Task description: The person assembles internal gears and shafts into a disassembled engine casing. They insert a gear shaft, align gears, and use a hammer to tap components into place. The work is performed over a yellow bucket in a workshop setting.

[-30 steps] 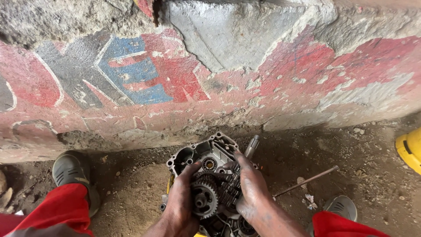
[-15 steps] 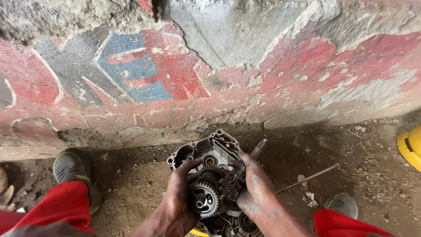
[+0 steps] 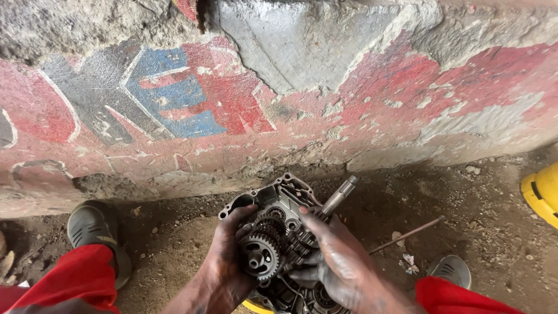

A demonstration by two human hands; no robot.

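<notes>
left hand [image 3: 224,264]: fingers curled over the near-left rim of the case [image 3: 279,200], thumb by the big gear [image 3: 260,256]; clamped on the case, bracing it.
right hand [image 3: 337,261]: wrapped over the gear cluster [image 3: 290,244] from the right, fingertips on the small gears; closed on the cluster, though whether it grips or only presses I can't tell from this angle.
case: open engine half, gears exposed, held low between the knees just above the dirt floor [image 3: 174,273], close to the painted wall [image 3: 279,116].
shaft [image 3: 339,196]: steel stub sticking up and right out of the case, past the right fingertips.
step: looks like seating or aligning the gear set in the case, teeth meshed, not yet released.
next move: likely needs a steady left brace while the right works the cluster square on its shafts; no forcing.
around: thin rod [image 3: 407,234] on the ground to the right, yellow object [image 3: 540,192] at the right edge, shoes [image 3: 93,224] either side, red trousers [image 3: 70,279].
</notes>
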